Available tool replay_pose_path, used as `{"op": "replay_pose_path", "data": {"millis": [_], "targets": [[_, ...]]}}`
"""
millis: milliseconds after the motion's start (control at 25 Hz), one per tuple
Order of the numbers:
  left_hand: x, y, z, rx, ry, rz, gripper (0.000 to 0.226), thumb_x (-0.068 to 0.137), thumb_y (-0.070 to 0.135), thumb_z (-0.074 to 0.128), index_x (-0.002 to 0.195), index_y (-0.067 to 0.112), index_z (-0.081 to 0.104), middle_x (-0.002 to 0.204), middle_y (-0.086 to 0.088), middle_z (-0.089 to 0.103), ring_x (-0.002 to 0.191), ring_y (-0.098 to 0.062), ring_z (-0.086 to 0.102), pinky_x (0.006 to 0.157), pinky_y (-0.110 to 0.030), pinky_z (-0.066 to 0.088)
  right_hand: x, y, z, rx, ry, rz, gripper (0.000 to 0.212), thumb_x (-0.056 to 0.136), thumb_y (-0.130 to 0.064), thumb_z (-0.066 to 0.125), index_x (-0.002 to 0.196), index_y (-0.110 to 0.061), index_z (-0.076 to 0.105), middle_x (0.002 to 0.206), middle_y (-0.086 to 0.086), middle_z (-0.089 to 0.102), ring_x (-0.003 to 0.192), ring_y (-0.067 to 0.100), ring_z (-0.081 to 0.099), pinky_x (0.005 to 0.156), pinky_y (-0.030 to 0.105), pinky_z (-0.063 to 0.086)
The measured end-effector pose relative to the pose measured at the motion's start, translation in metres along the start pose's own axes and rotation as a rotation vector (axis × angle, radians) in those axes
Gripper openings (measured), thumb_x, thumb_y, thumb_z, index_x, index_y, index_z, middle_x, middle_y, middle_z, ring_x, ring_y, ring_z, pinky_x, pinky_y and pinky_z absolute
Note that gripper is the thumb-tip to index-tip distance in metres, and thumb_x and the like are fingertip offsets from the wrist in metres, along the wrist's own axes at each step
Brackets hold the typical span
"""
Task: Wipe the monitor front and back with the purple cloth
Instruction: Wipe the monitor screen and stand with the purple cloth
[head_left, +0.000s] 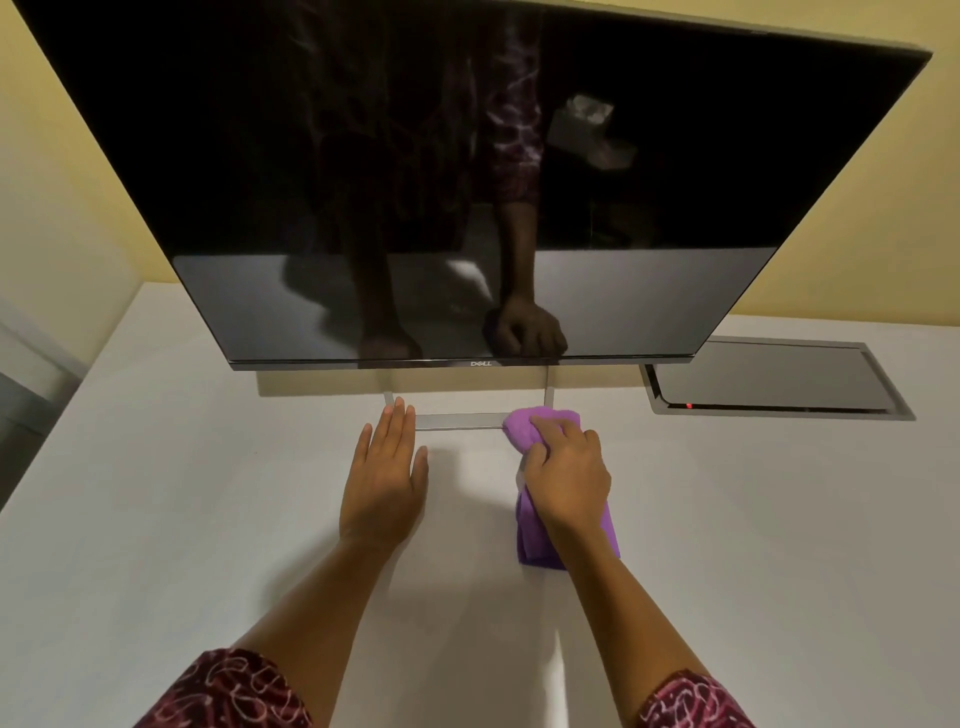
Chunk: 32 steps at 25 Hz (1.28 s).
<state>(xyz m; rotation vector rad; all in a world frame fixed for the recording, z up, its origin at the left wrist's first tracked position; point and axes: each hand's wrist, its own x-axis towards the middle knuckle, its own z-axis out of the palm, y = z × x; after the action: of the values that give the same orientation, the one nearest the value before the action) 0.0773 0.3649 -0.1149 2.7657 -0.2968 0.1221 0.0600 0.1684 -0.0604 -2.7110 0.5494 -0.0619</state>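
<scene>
A large black monitor (467, 182) stands on a white table (208, 519), its screen dark and mirroring my arms. Its silver frame stand (457, 420) rests on the table below the bottom bezel. My right hand (566, 473) grips the bunched purple cloth (540, 423) and presses its front end against the right part of the stand; the rest of the cloth trails under my wrist. My left hand (387, 478) lies flat on the table with straight fingers, the fingertips touching the left end of the stand.
A grey recessed cable hatch (769, 379) with a small red light sits in the table to the right of the monitor. A yellow wall stands behind. The table's left edge drops off near a grey surface (26, 395).
</scene>
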Motion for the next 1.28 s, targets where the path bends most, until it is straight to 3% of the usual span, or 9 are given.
{"op": "replay_pose_path", "data": {"millis": [160, 280, 480, 600, 720, 840, 1000, 1160, 1280], "targets": [[-0.001, -0.001, 0.004, -0.008, 0.019, -0.012, 0.069, 0.096, 0.050, -0.004, 0.149, 0.012, 0.022, 0.156, -0.002, 0.017, 0.145, -0.018, 0.013, 0.119, -0.036, 0.011, 0.012, -0.003, 0.007, -0.040, 0.037, 0.067, 0.046, 0.098, -0.024, 0.043, 0.143, -0.024, 0.035, 0.146, 0.004, 0.039, 0.124, 0.024, 0.042, 0.096, 0.033, 0.046], [-0.001, -0.001, 0.005, -0.023, 0.038, -0.002, 0.068, 0.098, 0.048, -0.001, 0.148, 0.011, 0.025, 0.155, -0.003, 0.021, 0.144, -0.019, 0.017, 0.118, -0.036, 0.014, 0.001, -0.018, 0.016, -0.137, -0.031, 0.049, 0.050, 0.100, -0.028, 0.039, 0.148, -0.024, 0.025, 0.152, 0.004, 0.028, 0.133, 0.025, 0.035, 0.103, 0.034, 0.040], [-0.016, -0.005, -0.006, -0.083, 0.107, 0.074, 0.055, 0.102, 0.036, 0.022, 0.136, 0.000, 0.046, 0.141, -0.013, 0.045, 0.132, -0.029, 0.042, 0.111, -0.043, 0.032, -0.031, -0.026, 0.017, -0.029, -0.152, -0.308, 0.044, 0.099, -0.032, 0.035, 0.144, -0.031, 0.034, 0.149, -0.004, 0.035, 0.130, 0.018, 0.036, 0.106, 0.030, 0.035], [-0.025, -0.016, -0.013, -0.039, 0.096, 0.055, 0.056, 0.102, 0.037, 0.021, 0.135, 0.000, 0.048, 0.141, -0.014, 0.046, 0.131, -0.029, 0.043, 0.111, -0.042, 0.031, -0.010, -0.033, 0.015, 0.179, 0.090, 0.028, 0.043, 0.099, -0.026, 0.040, 0.142, -0.028, 0.037, 0.144, 0.001, 0.040, 0.122, 0.021, 0.043, 0.098, 0.034, 0.044], [-0.030, -0.027, -0.018, -0.019, 0.069, 0.005, 0.061, 0.102, 0.040, 0.014, 0.135, 0.002, 0.047, 0.141, -0.014, 0.046, 0.131, -0.030, 0.044, 0.111, -0.042, 0.029, -0.005, -0.040, 0.020, 0.082, 0.071, 0.233, 0.049, 0.099, -0.024, 0.042, 0.146, -0.024, 0.029, 0.148, 0.004, 0.034, 0.127, 0.025, 0.041, 0.099, 0.036, 0.044], [-0.031, -0.029, -0.022, -0.035, 0.062, -0.037, 0.065, 0.101, 0.043, 0.011, 0.135, 0.004, 0.049, 0.140, -0.012, 0.048, 0.129, -0.029, 0.046, 0.110, -0.040, 0.027, -0.023, -0.071, 0.034, -0.039, -0.078, 0.085, 0.051, 0.101, -0.028, 0.036, 0.149, -0.025, 0.019, 0.154, 0.004, 0.025, 0.135, 0.025, 0.033, 0.107, 0.034, 0.036], [-0.030, -0.031, -0.016, -0.082, 0.044, -0.087, 0.055, 0.099, 0.040, 0.021, 0.140, 0.010, 0.043, 0.144, -0.006, 0.044, 0.133, -0.025, 0.042, 0.112, -0.033, 0.018, -0.038, -0.110, 0.037, 0.080, -0.290, -0.136, 0.047, 0.101, -0.035, 0.034, 0.147, -0.031, 0.024, 0.154, -0.004, 0.025, 0.139, 0.021, 0.027, 0.113, 0.033, 0.025], [-0.027, -0.037, -0.003, -0.081, -0.008, -0.180, 0.055, 0.099, 0.042, 0.027, 0.149, 0.019, 0.025, 0.154, 0.004, 0.025, 0.143, -0.019, 0.021, 0.113, -0.029, 0.003, -0.012, -0.126, 0.041, -0.033, -0.244, -0.280, 0.053, 0.098, -0.033, 0.044, 0.147, -0.032, 0.024, 0.155, -0.005, 0.021, 0.139, 0.024, 0.027, 0.114, 0.038, 0.023], [-0.028, -0.036, -0.003, -0.063, -0.027, -0.154, 0.058, 0.098, 0.046, 0.015, 0.150, 0.019, 0.017, 0.156, 0.005, 0.014, 0.145, -0.016, 0.011, 0.113, -0.028, -0.006, -0.003, -0.131, 0.053, -0.144, -0.258, -0.396, 0.053, 0.097, -0.030, 0.048, 0.145, -0.032, 0.027, 0.155, -0.003, 0.023, 0.138, 0.027, 0.030, 0.113, 0.041, 0.025]]}}
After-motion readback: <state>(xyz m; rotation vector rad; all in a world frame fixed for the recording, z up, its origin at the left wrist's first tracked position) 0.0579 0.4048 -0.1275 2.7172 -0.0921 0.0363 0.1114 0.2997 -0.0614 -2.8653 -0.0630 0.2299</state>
